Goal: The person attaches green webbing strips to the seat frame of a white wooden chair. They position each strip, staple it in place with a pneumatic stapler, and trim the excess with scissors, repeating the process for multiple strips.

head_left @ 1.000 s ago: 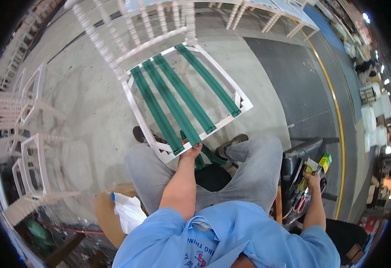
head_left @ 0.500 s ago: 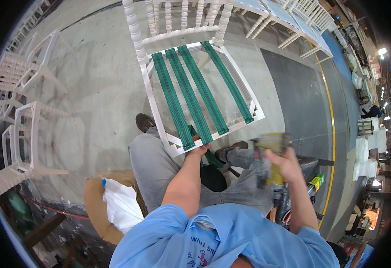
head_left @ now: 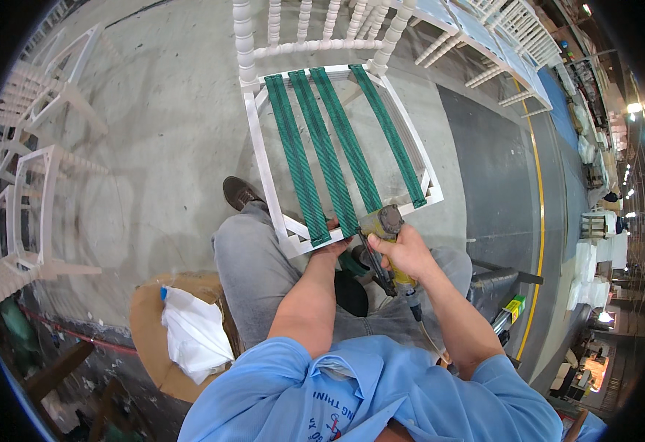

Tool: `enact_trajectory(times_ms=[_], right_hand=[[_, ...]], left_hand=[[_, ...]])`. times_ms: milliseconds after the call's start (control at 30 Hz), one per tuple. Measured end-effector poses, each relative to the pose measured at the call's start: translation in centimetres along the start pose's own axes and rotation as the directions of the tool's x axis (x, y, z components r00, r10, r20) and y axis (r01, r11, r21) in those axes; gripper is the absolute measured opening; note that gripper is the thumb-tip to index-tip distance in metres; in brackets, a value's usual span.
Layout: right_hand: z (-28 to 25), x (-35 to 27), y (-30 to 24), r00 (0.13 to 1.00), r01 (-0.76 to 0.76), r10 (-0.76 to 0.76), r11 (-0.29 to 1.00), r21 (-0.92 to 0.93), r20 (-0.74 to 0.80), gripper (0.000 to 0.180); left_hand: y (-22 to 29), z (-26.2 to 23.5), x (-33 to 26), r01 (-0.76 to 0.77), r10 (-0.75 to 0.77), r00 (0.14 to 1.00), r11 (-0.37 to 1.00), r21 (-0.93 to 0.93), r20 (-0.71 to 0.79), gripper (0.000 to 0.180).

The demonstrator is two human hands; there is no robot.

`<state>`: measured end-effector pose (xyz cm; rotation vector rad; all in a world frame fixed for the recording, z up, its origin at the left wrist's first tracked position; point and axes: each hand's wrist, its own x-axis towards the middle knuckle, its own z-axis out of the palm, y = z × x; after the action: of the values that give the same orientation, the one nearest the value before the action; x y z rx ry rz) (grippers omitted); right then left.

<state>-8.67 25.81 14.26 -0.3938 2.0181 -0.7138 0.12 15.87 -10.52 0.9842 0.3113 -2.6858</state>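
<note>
Sitting with knees apart in a blue shirt (head_left: 286, 383) and grey trousers (head_left: 245, 250), a person stretches both bare forearms forward. A white cloth (head_left: 196, 335) rests on brown cardboard (head_left: 145, 324) beside the left hip. The right arm, bent at the elbow, slants inward, and the right hand (head_left: 409, 254) is wrapped around a yellow staple gun (head_left: 404, 281), a hose (head_left: 431, 337) trailing from its lower end. Whether the tool's head touches the seat cannot be told. The left arm reaches ahead over the lap, its left hand (head_left: 331, 249) curled from below around the front rail (head_left: 302, 246), where the second green strap (head_left: 328, 155) from the left crosses. The white chair (head_left: 263, 158) stands just past the knees, four straps running front to back, the rightmost set apart. Farther off, white chair frames (head_left: 44, 210) stand at left; a yellow line (head_left: 541, 243) marks the floor (head_left: 175, 147) at right.
</note>
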Motion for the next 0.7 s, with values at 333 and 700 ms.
enact_trajectory(times_ms=[333, 700], right_hand=[[1.0, -0.7, -0.1, 0.999, 0.008, -0.01, 0.999, -0.045, -0.03, 0.046], [1.8, -2.0, -1.0, 0.999, -0.055, 0.055, 0.998, -0.044, 0.0, 0.043]], left_hand=[[-0.9, 0.2, 0.0, -0.024, 0.024, 1.0, 0.992, -0.123, 0.0, 0.026], [-0.7, 0.7, -0.8, 0.039, -0.04, 0.999, 0.99, -0.138, -0.004, 0.032]])
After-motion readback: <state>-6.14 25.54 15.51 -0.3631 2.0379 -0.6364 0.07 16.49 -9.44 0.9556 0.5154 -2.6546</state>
